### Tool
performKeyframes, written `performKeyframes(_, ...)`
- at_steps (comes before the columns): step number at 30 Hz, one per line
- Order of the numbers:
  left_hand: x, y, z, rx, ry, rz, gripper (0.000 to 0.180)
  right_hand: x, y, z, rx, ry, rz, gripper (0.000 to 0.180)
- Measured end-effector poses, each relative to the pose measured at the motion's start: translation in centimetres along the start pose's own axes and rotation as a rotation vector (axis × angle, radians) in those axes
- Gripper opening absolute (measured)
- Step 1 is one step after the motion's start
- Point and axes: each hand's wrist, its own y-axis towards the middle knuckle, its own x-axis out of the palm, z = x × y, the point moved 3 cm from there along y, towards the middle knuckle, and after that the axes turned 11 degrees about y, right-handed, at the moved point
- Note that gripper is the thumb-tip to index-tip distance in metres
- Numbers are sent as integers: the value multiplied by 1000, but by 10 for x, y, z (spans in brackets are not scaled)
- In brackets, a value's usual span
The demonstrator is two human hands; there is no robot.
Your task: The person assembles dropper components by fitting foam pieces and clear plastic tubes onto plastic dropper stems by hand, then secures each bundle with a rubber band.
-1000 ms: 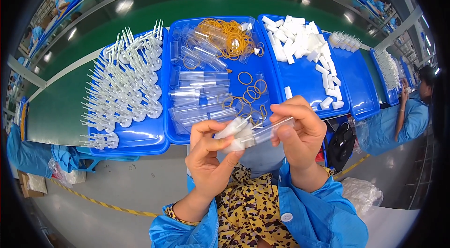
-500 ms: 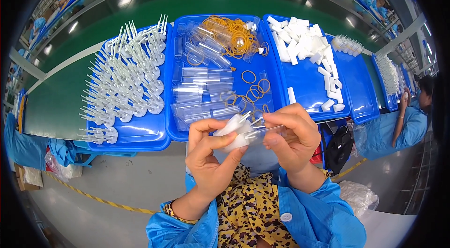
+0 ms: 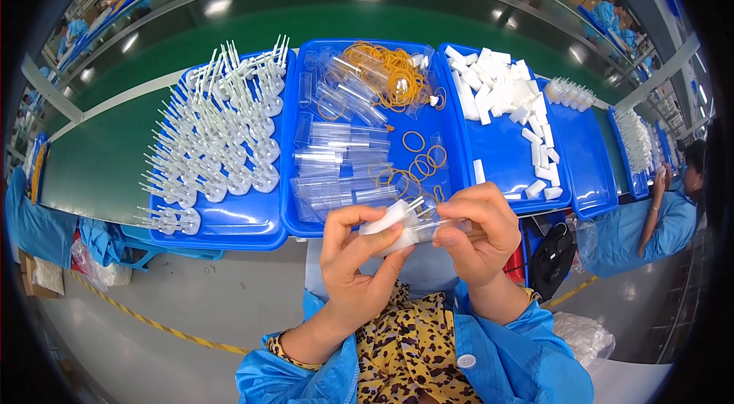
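Your left hand (image 3: 363,260) grips a small cluster of white pieces (image 3: 391,219) between thumb and fingers, thin pale rods (image 3: 417,204) jutting from it toward your right. Your right hand (image 3: 480,232) pinches a clear plastic tube (image 3: 437,230), its near end up against the cluster. You have both in front of your chest, just beyond the near edge of the middle blue tray (image 3: 397,123). That tray carries more clear tubes (image 3: 336,158), a tangle of tan rubber bands (image 3: 397,81) and some loose ones. In the left blue tray (image 3: 229,230) stand rows of white, rod-topped parts (image 3: 264,175); the right blue tray (image 3: 501,171) holds white blocks (image 3: 501,90). The trays sit along the green worktop (image 3: 99,167).
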Motion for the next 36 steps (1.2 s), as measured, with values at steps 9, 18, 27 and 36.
performKeyframes(9,1,-1,2,44,83,18,29,-1,-1,4,74,28,33,24)
performKeyframes(18,0,-1,-3,61,124,46,32,6,6,11,411,218,81,21)
performKeyframes(27,5,2,0,42,177,-32,52,10,2,17,201,5,-102,98)
performKeyframes(36,11,-5,-7,125,262,25,51,14,9,13,96,-177,-220,89)
